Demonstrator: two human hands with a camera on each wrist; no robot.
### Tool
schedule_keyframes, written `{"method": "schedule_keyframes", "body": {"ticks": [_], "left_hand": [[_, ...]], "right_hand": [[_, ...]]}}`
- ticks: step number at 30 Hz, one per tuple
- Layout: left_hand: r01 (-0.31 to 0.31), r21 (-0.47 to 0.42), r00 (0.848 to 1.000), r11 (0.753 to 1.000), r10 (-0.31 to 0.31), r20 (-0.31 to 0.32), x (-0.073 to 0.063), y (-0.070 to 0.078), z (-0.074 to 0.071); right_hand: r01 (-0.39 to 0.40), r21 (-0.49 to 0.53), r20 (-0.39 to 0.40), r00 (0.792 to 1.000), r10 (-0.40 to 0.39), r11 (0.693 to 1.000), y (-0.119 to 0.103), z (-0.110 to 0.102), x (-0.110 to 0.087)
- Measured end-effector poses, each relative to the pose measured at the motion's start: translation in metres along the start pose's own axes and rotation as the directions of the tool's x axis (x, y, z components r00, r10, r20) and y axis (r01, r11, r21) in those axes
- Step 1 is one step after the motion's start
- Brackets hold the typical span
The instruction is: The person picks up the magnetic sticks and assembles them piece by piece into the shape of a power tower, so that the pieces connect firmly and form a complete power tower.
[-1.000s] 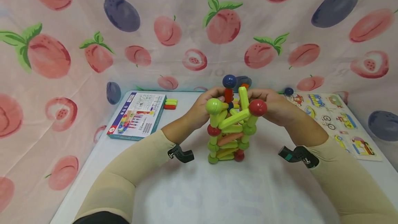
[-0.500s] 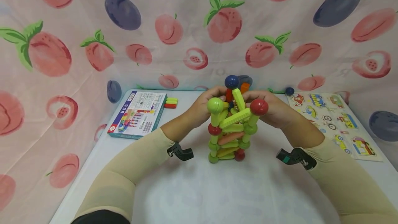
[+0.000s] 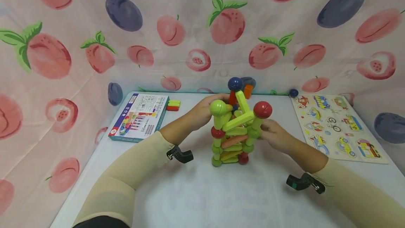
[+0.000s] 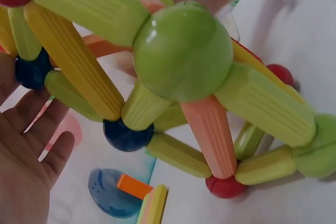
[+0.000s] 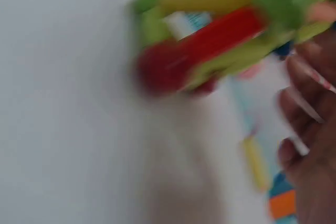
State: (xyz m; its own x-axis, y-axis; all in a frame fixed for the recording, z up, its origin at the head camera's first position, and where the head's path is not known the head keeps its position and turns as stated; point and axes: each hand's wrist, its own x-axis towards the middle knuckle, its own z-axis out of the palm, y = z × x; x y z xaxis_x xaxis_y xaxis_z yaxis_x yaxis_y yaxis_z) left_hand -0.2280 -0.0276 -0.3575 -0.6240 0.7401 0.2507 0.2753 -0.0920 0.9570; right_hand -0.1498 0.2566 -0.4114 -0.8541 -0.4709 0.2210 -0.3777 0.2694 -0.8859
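A tower of magnetic sticks and balls (image 3: 238,121) stands upright on the white table, mostly lime green with red, orange and yellow parts. A blue ball (image 3: 235,84) tops a red stick at its back. My left hand (image 3: 202,112) is at the tower's back left, its fingertips partly hidden; in the left wrist view, thumb and index finger pinch at a dark blue ball (image 4: 32,72) and the other fingers extend loosely. My right hand (image 3: 278,137) is beside the tower's right column, fingertips behind it. In the blurred right wrist view, its relaxed fingers (image 5: 302,114) hold nothing.
A boxed set (image 3: 137,117) lies at the back left, with several loose sticks (image 3: 173,105) next to it. A picture puzzle board (image 3: 338,129) lies on the right, a loose blue ball (image 3: 293,93) at its far corner. Behind the tower shows an orange stick (image 3: 248,91). A fruit-print cloth hangs behind.
My right hand has left the upper green stick and moved down and toward me along the tower's right side. That stick now leans left to the blue ball's red stick. My left hand stays behind.
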Motion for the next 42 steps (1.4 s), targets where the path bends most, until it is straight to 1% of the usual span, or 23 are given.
{"method": "schedule_keyframes", "body": {"ticks": [2,3,5,9,13,18,23,24,25,26,27,28,29,30,31,32,33,34,35,37,38,40,42], "left_hand": [[0.005,0.005,1.0,1.0,-0.005,0.013,-0.001,-0.001,-0.001],[0.006,0.005,1.0,1.0,-0.006,0.016,-0.002,-0.002,-0.002],[0.005,0.002,1.0,1.0,-0.005,0.021,-0.003,-0.003,-0.002],[-0.012,-0.001,1.0,1.0,0.012,0.014,-0.006,-0.005,-0.003],[-0.048,0.015,0.998,0.999,0.048,-0.028,-0.011,-0.007,-0.008],[-0.098,0.011,0.993,0.995,0.099,-0.057,-0.02,-0.011,-0.015],[-0.153,0.015,0.988,0.988,0.153,-0.004,-0.025,-0.016,-0.023],[-0.154,0.028,0.988,0.988,0.154,0.011,-0.025,-0.017,-0.026],[-0.15,0.076,0.989,0.986,0.149,0.019,-0.026,-0.018,-0.031],[-0.145,0.153,0.989,0.978,0.144,0.017,-0.027,-0.02,-0.038],[-0.129,0.256,0.991,0.958,0.134,-0.005,-0.029,-0.022,-0.046],[-0.1,0.39,0.991,0.915,0.126,-0.04,-0.03,-0.025,-0.056],[-0.053,0.544,0.989,0.838,0.118,-0.084,-0.031,-0.029,-0.067],[0.018,0.683,0.985,0.73,0.106,-0.139,-0.033,-0.034,-0.079],[0.112,0.794,0.976,0.597,0.086,-0.202,-0.036,-0.04,-0.091],[0.208,0.859,0.962,0.468,0.059,-0.266,-0.04,-0.046,-0.102],[0.294,0.889,0.947,0.351,0.021,-0.321,-0.043,-0.051,-0.112],[0.356,0.902,0.932,0.244,-0.023,-0.362,-0.047,-0.056,-0.12],[0.398,0.903,0.917,0.16,-0.073,-0.392,-0.051,-0.06,-0.127],[0.438,0.898,0.889,0.048,-0.174,-0.424,-0.058,-0.065,-0.135],[0.44,0.898,0.878,0.009,-0.215,-0.428,-0.061,-0.066,-0.138],[0.427,0.904,0.867,-0.034,-0.269,-0.42,-0.065,-0.069,-0.14],[0.411,0.91,0.865,-0.057,-0.29,-0.409,-0.067,-0.071,-0.14]], "right_hand": [[-0.097,-0.202,0.1,0.988,0.119,0.975,0.013,0.012,-0.013],[-0.118,-0.271,0.134,0.978,0.159,0.955,0.018,0.019,-0.018],[-0.123,-0.353,0.155,0.97,0.188,0.928,0.024,0.033,-0.025],[-0.143,-0.378,0.062,0.982,0.179,0.915,0.025,0.049,-0.027],[-0.176,-0.393,0.006,0.981,0.194,0.902,0.029,0.042,-0.021],[-0.159,-0.408,0.003,0.984,0.176,0.899,0.037,0.027,-0.01],[-0.148,-0.398,0.036,0.984,0.177,0.905,0.042,0.02,-0.003],[-0.146,-0.4,0.041,0.983,0.177,0.905,0.043,0.02,-0.002],[-0.144,-0.399,0.044,0.983,0.176,0.906,0.043,0.02,-0.002],[-0.141,-0.399,0.045,0.984,0.173,0.906,0.043,0.02,-0.002],[-0.138,-0.399,0.046,0.984,0.171,0.907,0.043,0.02,-0.002],[-0.133,-0.396,0.046,0.985,0.164,0.909,0.043,0.021,-0.002],[-0.126,-0.395,0.045,0.987,0.156,0.91,0.043,0.021,-0.002],[-0.121,-0.391,0.045,0.988,0.15,0.913,0.044,0.021,-0.002],[-0.116,-0.387,0.045,0.988,0.144,0.915,0.044,0.022,-0.002],[-0.112,-0.382,0.046,0.989,0.141,0.917,0.044,0.022,-0.002],[-0.11,-0.378,0.048,0.989,0.138,0.919,0.045,0.023,-0.001],[-0.107,-0.373,0.052,0.989,0.135,0.922,0.045,0.023,-0.001],[-0.105,-0.37,0.054,0.989,0.135,0.923,0.045,0.023,-0.001],[-0.099,-0.37,0.059,0.99,0.129,0.924,0.046,0.022,-0.001],[-0.1,-0.367,0.061,0.99,0.131,0.925,0.046,0.021,-0.001],[-0.101,-0.363,0.065,0.989,0.133,0.926,0.046,0.018,-0.001],[-0.118,-0.356,0.06,0.987,0.148,0.927,0.045,0.014,-0.001]]}}
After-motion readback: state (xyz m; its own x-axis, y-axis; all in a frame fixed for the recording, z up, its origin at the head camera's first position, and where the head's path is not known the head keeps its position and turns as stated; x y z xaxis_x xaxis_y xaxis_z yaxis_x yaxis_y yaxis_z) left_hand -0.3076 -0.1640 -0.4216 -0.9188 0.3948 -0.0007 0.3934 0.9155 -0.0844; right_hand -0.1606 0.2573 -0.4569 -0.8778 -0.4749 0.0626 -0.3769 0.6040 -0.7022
